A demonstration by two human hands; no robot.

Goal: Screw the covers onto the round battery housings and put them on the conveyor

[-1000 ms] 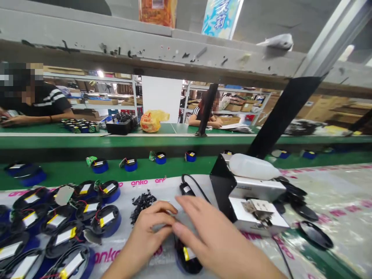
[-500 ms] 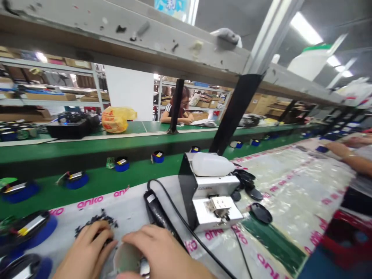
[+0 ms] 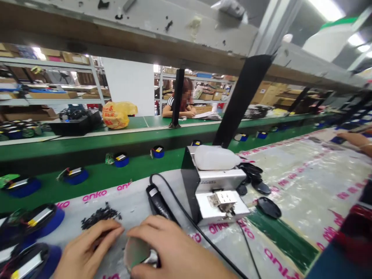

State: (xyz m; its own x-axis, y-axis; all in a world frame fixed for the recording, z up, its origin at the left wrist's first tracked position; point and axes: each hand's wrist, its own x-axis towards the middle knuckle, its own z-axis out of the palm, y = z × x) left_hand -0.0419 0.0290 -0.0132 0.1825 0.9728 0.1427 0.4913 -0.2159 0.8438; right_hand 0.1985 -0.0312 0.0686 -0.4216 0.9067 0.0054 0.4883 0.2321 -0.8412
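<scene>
My right hand [image 3: 177, 248] is wrapped round a round, grey-green part [image 3: 136, 252] with a shiny metallic piece at its right side; its lower portion is cut off or covered by the hand. To the left, my left hand [image 3: 87, 248] has thumb and forefinger pressed together, and whatever lies between the tips is too small to make out. Just beyond that hand is a pile of small black pieces [image 3: 101, 215] on the plastic sheet. A black-handled tool [image 3: 159, 203] with a cable lies past my right hand.
A metal box device [image 3: 222, 201] carries a white bottle [image 3: 216, 158]. Black round covers [image 3: 269, 207] lie right of it. Blue units with batteries [image 3: 76, 175] line the green belt [image 3: 139, 167]. Another person [image 3: 184, 102] sits across; a co-worker's arm [image 3: 356, 139] reaches in at right.
My left hand has drawn back from the black pile, its fingers closing together. My right hand still holds the round part, now slightly further right. The view has shifted a little.
</scene>
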